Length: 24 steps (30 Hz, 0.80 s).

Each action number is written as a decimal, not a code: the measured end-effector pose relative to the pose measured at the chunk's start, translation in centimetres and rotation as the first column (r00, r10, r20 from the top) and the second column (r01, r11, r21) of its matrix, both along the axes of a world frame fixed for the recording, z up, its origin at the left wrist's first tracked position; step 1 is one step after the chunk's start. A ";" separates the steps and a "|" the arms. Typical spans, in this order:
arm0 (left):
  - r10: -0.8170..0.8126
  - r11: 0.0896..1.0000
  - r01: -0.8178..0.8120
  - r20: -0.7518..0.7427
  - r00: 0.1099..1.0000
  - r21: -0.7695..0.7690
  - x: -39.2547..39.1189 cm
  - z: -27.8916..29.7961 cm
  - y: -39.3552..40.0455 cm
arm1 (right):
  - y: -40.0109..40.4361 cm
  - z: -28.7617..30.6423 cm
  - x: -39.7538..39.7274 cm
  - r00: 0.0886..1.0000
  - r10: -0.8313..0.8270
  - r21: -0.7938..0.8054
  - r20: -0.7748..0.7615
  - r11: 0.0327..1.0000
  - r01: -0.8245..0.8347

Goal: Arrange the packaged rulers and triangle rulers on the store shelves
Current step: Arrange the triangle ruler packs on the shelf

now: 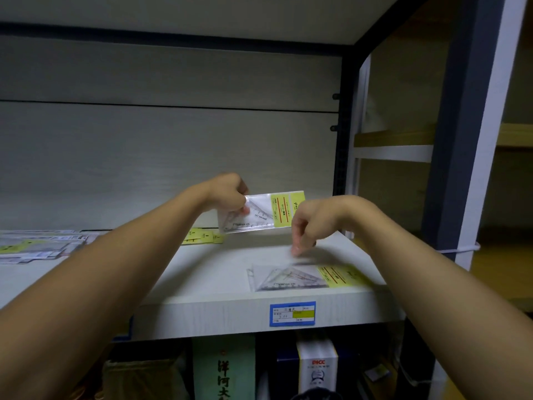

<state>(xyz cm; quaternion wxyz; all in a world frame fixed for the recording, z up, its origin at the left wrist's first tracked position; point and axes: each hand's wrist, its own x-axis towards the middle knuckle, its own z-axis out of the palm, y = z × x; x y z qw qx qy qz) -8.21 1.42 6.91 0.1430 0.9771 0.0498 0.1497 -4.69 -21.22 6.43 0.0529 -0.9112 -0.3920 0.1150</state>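
The person reaches both bare arms into a pale wooden shelf (207, 272). The left hand (230, 194) pinches one packaged triangle ruler (259, 212) by its left end and holds it up above the shelf board, long side roughly level, its yellow label card toward the right. The fingertips are tucked behind the clear sleeve, so only the thumb side shows plainly.

The right hand (305, 226) hangs with its fingers curled downward just above a second packaged triangle ruler (302, 277), which lies flat near the front edge of the shelf, toward the right. That hand is blurred, and I cannot tell whether the fingertips touch the packet or grip anything.

Behind the left forearm, a yellow card (202, 236) of another packet peeks out on the shelf; the rest is hidden by the arm. At the far left, a heap of packaged rulers (40, 246) lies flat, cut off by the frame edge and too dim to count.

A blue price tag (292, 314) is stuck on the front lip of the shelf, its writing too small to read. Below, in shadow, stand a green box (223, 370) with dark characters and a white carton (317, 368), both cut off at the bottom.
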 end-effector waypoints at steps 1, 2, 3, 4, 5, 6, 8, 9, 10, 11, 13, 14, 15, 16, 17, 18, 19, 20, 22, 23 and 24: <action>-0.023 1.000 0.023 -0.005 1.000 -0.013 0.1 -0.2 -0.2 | -0.3 0.4 0.1 0.999 -0.018 0.088 0.046 0.996 0.014; -0.046 0.999 0.046 -0.012 0.999 -0.021 0.2 -0.3 -0.5 | -0.4 0.7 0.3 0.994 -0.050 0.182 0.101 0.983 0.031; -0.067 0.997 0.066 -0.021 0.998 -0.029 0.3 -0.5 -1.0 | -0.4 0.8 0.7 0.985 -0.097 0.280 0.146 0.959 0.053; -0.087 0.995 0.086 -0.034 0.996 -0.042 0.4 -0.7 -1.5 | -0.2 0.8 0.9 0.975 -0.148 0.378 0.166 0.923 0.076; -0.104 0.993 0.101 -0.051 0.993 -0.056 0.4 -0.9 -2.0 | 0.0 0.6 1.1 0.965 -0.200 0.466 0.172 0.879 0.100; -0.121 0.991 0.116 -0.071 0.990 -0.072 0.5 -1.1 -2.6 | 0.3 0.2 1.3 0.950 -0.252 0.533 0.184 0.838 0.119; -0.174 0.979 0.159 -0.122 0.977 -0.126 0.6 -1.6 -3.6 | 1.0 -0.7 1.9 0.913 -0.333 0.585 0.234 0.798 0.141; -0.212 0.969 0.188 -0.147 0.966 -0.159 0.6 -1.8 -4.0 | 1.5 -1.1 2.2 0.894 -0.364 0.587 0.260 0.795 0.153; -0.251 0.957 0.218 -0.168 0.953 -0.193 0.7 -2.1 -4.3 | 1.9 -1.5 2.7 0.875 -0.394 0.583 0.283 0.795 0.169; -0.288 0.943 0.245 -0.181 0.940 -0.226 0.8 -2.5 -4.5 | 2.3 -1.7 3.1 0.857 -0.417 0.576 0.303 0.796 0.185; -0.357 0.911 0.295 -0.195 0.913 -0.288 1.4 -3.5 -4.7 | 3.1 -2.2 4.4 0.829 -0.448 0.553 0.334 0.806 0.212; -0.388 0.897 0.315 -0.212 0.897 -0.308 1.6 -4.1 -4.8 | 3.5 -2.5 5.0 0.822 -0.454 0.543 0.345 0.810 0.219; -0.418 0.887 0.338 -0.240 0.876 -0.314 1.9 -4.6 -4.9 | 3.8 -2.9 5.7 0.818 -0.455 0.540 0.351 0.813 0.220; -0.445 0.881 0.362 -0.270 0.854 -0.306 2.0 -5.1 -5.0 | 4.1 -3.3 6.3 0.817 -0.455 0.541 0.354 0.812 0.217; -0.463 0.876 0.383 -0.294 0.836 -0.292 2.0 -5.4 -5.0 | 4.2 -3.8 6.8 0.819 -0.454 0.546 0.351 0.810 0.214; -0.477 0.872 0.401 -0.308 0.823 -0.280 2.0 -5.6 -5.0 | 4.3 -4.3 7.3 0.825 -0.451 0.549 0.341 0.808 0.215; -0.487 0.869 0.416 -0.312 0.816 -0.270 1.9 -5.6 -5.1 | 4.3 -4.7 7.6 0.833 -0.443 0.549 0.332 0.809 0.211; -0.492 0.867 0.428 -0.309 0.814 -0.253 1.7 -5.5 -5.2 | 4.2 -5.0 8.0 0.840 -0.433 0.551 0.328 0.810 0.202; -0.503 0.863 0.449 -0.307 0.808 -0.232 1.2 -5.1 -5.5 | 3.9 -5.1 8.3 0.842 -0.423 0.561 0.334 0.808 0.183; -0.517 0.855 0.459 -0.320 0.794 -0.242 0.8 -4.9 -5.7 | 3.7 -5.1 8.4 0.840 -0.422 0.566 0.340 0.805 0.176; -0.533 0.845 0.466 -0.338 0.776 -0.263 0.6 -4.9 -5.9 | 3.6 -5.1 8.5 0.838 -0.423 0.570 0.345 0.804 0.171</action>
